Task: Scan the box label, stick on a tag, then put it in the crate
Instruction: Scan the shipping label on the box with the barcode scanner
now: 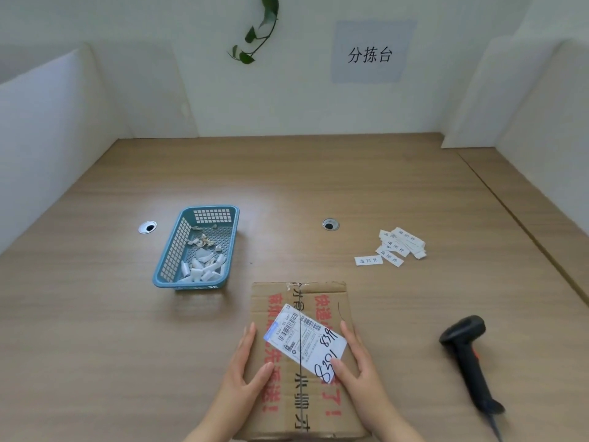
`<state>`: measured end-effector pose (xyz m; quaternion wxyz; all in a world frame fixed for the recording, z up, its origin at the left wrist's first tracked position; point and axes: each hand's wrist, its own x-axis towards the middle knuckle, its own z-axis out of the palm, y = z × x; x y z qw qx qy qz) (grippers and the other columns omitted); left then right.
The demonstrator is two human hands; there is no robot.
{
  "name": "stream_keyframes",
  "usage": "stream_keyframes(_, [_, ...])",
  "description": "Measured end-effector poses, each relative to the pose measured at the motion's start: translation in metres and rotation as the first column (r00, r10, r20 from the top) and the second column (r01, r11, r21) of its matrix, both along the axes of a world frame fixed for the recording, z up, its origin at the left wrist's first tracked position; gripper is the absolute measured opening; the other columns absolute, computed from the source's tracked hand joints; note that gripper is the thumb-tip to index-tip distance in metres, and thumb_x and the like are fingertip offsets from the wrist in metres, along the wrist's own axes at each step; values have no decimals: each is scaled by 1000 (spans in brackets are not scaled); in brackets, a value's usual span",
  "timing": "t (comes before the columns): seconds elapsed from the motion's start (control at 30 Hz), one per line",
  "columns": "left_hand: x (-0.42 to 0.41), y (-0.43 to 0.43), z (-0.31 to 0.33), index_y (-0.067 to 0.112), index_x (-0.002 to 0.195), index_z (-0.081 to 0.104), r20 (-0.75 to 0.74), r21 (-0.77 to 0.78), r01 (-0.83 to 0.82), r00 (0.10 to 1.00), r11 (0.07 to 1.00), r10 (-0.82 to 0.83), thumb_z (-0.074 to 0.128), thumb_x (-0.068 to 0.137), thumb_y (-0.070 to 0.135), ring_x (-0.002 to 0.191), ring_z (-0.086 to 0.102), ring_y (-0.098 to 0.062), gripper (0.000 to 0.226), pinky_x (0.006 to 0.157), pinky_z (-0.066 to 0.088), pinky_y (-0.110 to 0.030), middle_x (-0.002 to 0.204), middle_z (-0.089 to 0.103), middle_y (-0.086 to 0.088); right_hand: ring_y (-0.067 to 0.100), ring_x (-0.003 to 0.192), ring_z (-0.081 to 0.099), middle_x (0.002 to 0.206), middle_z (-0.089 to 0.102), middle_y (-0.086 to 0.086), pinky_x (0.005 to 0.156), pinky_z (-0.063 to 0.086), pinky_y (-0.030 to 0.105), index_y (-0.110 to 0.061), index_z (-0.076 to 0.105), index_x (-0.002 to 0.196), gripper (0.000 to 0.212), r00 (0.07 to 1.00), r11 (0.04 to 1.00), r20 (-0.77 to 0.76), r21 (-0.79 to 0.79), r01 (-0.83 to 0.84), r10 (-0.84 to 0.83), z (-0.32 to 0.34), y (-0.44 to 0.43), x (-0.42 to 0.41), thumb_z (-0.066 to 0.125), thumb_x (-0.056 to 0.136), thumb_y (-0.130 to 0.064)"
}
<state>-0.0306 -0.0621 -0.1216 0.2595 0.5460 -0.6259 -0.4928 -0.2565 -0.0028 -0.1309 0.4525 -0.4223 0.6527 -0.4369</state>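
Note:
A brown cardboard box (322, 298) with red print lies flat at the near middle of the table. A white shipping label (302, 336) with barcodes and black handwriting is stuck askew on its top. My left hand (245, 374) grips the box's left edge, thumb resting on top. My right hand (357, 365) grips the right edge, thumb on the label's corner. A black handheld scanner (468, 355) lies on the table to the right, untouched. Several small white tags (395, 247) with black characters sit in a loose pile at the right.
A blue plastic mesh basket (169, 260) with several scraps of white paper stands left of the box. Two round cable holes (147, 227) (330, 224) are set into the wooden table. White partitions wall in the left, back and right sides.

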Motion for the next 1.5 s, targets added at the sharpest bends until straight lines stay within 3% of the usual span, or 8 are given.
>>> stream_keyframes(0.1, [0,0,0,72,125,26,3,11,-12,1000,1000,12,69,83,29,141,25,0,73,117,20,-28,153,27,17,-33,127,8,155,22,-20,112,13,17,-56,34,132,62,1000,1000,-11,-1,-7,7,-1,0,-1,64,90,-21])
stream_keyframes(0.23, [-2,1,4,67,127,29,-19,45,-15,1000,999,16,68,65,60,139,31,-1,74,117,25,-32,151,31,19,-29,131,4,158,17,-19,111,11,15,-58,31,133,63,999,1000,-29,4,-15,15,-2,0,-1,62,91,-22])
stream_keyframes(0.3, [-2,1,4,58,130,30,-28,57,-27,999,998,28,65,65,58,137,33,0,74,115,26,-28,150,33,17,-30,130,3,158,17,-20,108,11,8,-59,29,134,63,998,1000,-50,6,-26,27,-2,-1,-2,61,92,-24])
stream_keyframes(0.63, [-7,1,12,56,128,28,22,42,-23,1000,999,22,60,75,38,136,35,-6,65,112,27,-25,148,35,12,-39,120,1,159,17,-12,90,8,-13,-61,28,131,65,994,1000,-103,12,-25,26,-7,-4,-4,60,91,-22])
stream_keyframes(0.97, [-6,2,12,50,135,24,30,49,-20,999,999,18,66,86,23,136,35,-8,70,114,27,-30,150,34,8,-39,119,1,160,17,-9,91,8,-13,-59,28,130,63,995,1000,-102,2,-19,19,-7,-3,-3,60,91,-20])
stream_keyframes(1.07, [-6,2,10,46,136,24,40,41,-21,999,999,20,63,88,19,136,35,-10,67,114,26,-31,150,35,5,-25,131,6,161,13,-8,91,7,-13,-50,29,138,61,995,1000,-97,22,-21,23,-5,-3,-3,59,93,-22])
stream_keyframes(1.23, [-11,3,11,31,147,25,51,34,-40,998,999,38,59,90,12,133,36,-10,68,111,26,-28,147,35,7,-11,137,5,162,5,-7,107,8,9,-37,25,148,63,995,998,-84,35,-44,47,-1,-2,-4,56,95,-26])
stream_keyframes(1.5, [-12,3,7,32,147,27,117,-2,-47,992,999,47,59,90,15,138,34,-16,67,115,23,-37,153,31,4,0,144,8,163,4,-4,110,12,18,-39,23,149,63,995,998,-87,54,-42,47,-3,-2,-3,53,95,-33])
